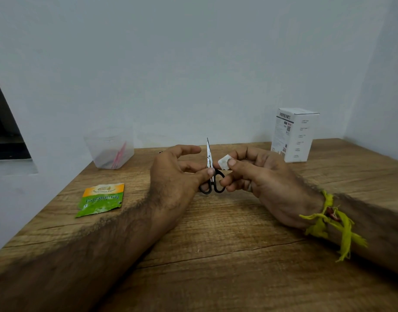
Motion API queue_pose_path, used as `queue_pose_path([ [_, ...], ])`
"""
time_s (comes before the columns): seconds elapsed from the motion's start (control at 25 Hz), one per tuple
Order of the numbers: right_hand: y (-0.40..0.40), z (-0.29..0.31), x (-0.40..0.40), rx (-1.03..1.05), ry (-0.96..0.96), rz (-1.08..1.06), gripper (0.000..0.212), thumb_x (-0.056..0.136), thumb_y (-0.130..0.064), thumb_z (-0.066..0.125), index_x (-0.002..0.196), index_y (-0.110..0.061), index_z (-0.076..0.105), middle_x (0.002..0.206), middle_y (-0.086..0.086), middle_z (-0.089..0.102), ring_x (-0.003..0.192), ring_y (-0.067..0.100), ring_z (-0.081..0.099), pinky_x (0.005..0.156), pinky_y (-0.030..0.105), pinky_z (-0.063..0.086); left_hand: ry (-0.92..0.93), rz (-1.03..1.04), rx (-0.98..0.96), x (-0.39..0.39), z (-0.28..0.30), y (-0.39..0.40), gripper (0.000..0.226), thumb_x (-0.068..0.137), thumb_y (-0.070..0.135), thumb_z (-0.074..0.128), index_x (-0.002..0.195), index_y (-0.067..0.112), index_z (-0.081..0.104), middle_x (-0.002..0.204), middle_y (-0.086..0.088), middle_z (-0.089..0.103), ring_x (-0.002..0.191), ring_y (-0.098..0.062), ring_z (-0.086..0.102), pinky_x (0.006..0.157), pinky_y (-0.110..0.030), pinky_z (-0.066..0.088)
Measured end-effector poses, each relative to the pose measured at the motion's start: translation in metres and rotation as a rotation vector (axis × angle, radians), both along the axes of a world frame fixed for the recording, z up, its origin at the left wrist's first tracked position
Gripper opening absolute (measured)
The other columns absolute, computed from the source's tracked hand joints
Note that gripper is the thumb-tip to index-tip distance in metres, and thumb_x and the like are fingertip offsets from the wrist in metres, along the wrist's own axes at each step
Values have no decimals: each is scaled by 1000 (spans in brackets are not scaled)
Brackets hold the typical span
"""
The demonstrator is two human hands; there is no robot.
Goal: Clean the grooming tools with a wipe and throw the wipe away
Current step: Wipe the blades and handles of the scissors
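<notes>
- A wooden table (216, 244) is seen filling the near field, with both forearms laid across it from 7 and 4 o'clock.
- A frayed yellow-green thread (328, 219) is tied round the right wrist, at about 4 o'clock.
- A green and orange sachet (100, 199) is laid flat on the table at 9 o'clock, well apart from the hands.
- At the centre, a small pair of scissors (210, 174) with black loop handles is held upright, its closed blades pointed toward 12 o'clock.
- The scissors are pinched by the left hand (177, 174) near the pivot, between the thumb and a curled finger; the index finger is held out straight above them.
- A small folded white wipe (224, 162) is pinched by the right hand (261, 174) between thumb and forefinger, just beside the blades at their 3 o'clock; whether it touches the metal cannot be told. The remaining fingers are curled close to the right handle loop.
- Farther back, at 10 o'clock, a clear plastic container (110, 149) is stood by the wall, with pink and dark items inside that are too blurred to name.
- At 2 o'clock, a white printed box (295, 135) is stood upright near the wall.
</notes>
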State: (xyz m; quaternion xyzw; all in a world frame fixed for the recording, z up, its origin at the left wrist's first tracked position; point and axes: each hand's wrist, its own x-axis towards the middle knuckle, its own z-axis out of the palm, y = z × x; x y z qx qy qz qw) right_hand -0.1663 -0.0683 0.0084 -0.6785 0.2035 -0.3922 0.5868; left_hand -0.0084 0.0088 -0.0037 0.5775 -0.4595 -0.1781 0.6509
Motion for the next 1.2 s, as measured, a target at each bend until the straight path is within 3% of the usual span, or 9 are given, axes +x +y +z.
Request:
queue_pose_path([
  [0.2,-3,-1,1,-4,-14,-57,17,96,-8,59,109,3,64,100,14,75,72,20,69,63,26,57,2,-32,11,0,1,-1,49,77,4,84,119,16,62,76,-1,78,64,-22,75,60,-28,61],
  [0.32,-11,-3,2,26,-23,-184,13,95,-10,63,104,0,66,99,16,75,68,19,69,61,27,58,35,-46,42,0,0,-4,46,79,0,81,119,14,63,80,-8,77,60,-17,73,60,-27,60],
  [0.44,-22,-7,1,82,4,-246,7,94,-10,65,97,-4,68,97,19,73,66,17,68,56,25,55,37,-53,58,4,-3,-8,36,80,-3,80,111,11,69,82,-12,76,59,-15,69,60,-27,60],
  [0.6,-24,-11,4,-7,81,-197,6,93,-10,67,96,-5,70,92,16,74,67,14,69,55,25,55,27,-59,66,5,-5,-10,28,78,-2,81,98,15,72,77,-5,75,61,-16,70,59,-26,59],
  [1.04,-22,-6,21,1,171,-335,9,91,-11,69,88,-3,70,81,13,72,62,16,66,53,26,55,14,-18,102,3,1,-9,28,85,-1,76,110,9,70,83,-10,74,61,-11,68,56,-26,58],
  [1.2,-21,1,52,77,39,-410,11,92,-12,66,90,-1,69,84,15,70,66,18,70,60,30,59,60,48,76,6,3,-9,24,88,-1,71,110,9,70,82,-6,76,63,-8,70,52,-20,52],
])
